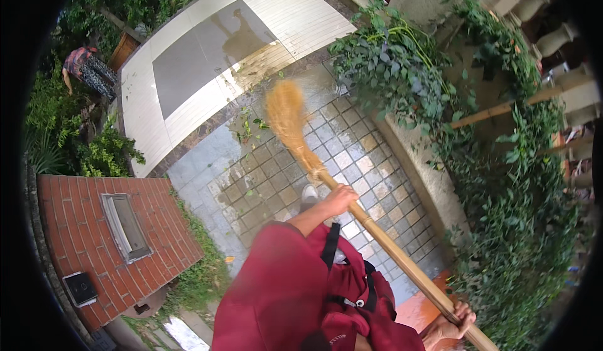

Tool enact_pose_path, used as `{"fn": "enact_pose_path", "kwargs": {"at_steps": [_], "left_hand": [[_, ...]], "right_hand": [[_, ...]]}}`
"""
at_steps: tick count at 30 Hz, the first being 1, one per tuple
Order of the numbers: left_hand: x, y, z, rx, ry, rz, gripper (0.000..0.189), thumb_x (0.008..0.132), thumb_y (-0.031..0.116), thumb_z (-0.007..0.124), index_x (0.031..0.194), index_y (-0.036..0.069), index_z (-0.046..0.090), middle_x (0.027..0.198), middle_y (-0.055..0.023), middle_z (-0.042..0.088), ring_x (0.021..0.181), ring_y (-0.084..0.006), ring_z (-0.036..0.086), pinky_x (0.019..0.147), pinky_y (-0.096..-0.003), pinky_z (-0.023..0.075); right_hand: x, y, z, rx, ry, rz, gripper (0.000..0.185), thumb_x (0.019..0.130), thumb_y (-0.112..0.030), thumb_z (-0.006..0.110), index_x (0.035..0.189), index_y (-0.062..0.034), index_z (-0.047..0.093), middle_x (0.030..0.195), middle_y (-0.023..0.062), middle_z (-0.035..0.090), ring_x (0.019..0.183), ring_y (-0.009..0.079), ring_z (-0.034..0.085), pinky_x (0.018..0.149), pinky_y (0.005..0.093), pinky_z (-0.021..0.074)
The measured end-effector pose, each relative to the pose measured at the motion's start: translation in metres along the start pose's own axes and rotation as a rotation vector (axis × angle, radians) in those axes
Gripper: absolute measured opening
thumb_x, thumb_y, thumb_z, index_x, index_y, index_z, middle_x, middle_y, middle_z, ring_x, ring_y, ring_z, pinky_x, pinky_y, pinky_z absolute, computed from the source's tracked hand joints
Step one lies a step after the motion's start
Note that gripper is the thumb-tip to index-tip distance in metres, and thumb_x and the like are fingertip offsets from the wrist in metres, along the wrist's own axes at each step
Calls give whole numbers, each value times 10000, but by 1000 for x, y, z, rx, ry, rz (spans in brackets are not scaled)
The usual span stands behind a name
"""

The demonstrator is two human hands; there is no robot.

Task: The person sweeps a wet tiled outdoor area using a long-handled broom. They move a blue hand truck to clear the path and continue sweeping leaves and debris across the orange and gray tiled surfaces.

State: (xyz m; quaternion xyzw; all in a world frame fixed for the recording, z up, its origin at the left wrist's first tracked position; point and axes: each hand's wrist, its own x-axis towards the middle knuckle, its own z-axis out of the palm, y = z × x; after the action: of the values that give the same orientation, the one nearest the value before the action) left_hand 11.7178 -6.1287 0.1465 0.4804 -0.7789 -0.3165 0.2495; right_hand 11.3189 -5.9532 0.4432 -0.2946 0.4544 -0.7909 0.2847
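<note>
My left hand [341,199] is closed around the wooden handle of a straw broom [285,111], just behind the place where its bristles are bound. Farther down the handle, at the lower right, my right hand [457,322] also grips it. The blurred broom head is over wet square paving [264,162], near the stone edge of a tiled platform. Green leaf litter [245,127] lies just left of the bristles. A white shoe [309,192] shows beside the handle, above my left forearm.
Leafy plants [395,63] spill over a low stone curb [414,162] on the right. A red brick pillar [118,238] stands at the left. The pale platform [301,16] with a wet grey panel lies ahead. Another person [87,68] bends over greenery at the far left.
</note>
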Motion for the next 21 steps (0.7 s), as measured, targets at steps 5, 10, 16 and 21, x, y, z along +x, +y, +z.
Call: {"fn": "enact_pose_path", "kwargs": {"at_steps": [5, 10, 16, 21], "left_hand": [[40, 23, -76, -2, 148, -37, 260, 677, 46, 681, 931, 82, 639, 915, -72, 639, 956, -265, 591, 881, -390, 410], [101, 56, -145, -14, 534, -187, 253, 680, -13, 635, 919, 62, 596, 833, -88, 580, 873, -292, 577, 825, -410, 425], [102, 22, -161, 3, 785, -530, 254, 660, 26, 675, 886, 71, 568, 846, -119, 582, 864, -339, 590, 776, -432, 437], [58, -10, -89, 6, 957, -991, 155, 676, 0, 683, 771, 41, 568, 758, -168, 582, 732, -422, 573, 642, -498, 448]], "right_hand": [[124, -19, 92, 22, -14, -23, 226, 898, -123, 655, 796, -85, 458, 656, -5, 332, 580, 111, 336, 571, 255, 355], [327, -9, 233, 148, -461, 32, 276, 957, -55, 552, 806, -76, 323, 764, 27, 285, 686, 166, 313, 636, 304, 334], [408, 189, 520, 406, -1173, 445, 203, 867, -39, 599, 866, -85, 401, 783, 15, 366, 660, 127, 366, 580, 271, 383], [280, 364, 646, 374, -1254, 1073, 238, 800, -40, 661, 843, -116, 439, 682, -11, 396, 593, 116, 394, 541, 262, 395]]}}
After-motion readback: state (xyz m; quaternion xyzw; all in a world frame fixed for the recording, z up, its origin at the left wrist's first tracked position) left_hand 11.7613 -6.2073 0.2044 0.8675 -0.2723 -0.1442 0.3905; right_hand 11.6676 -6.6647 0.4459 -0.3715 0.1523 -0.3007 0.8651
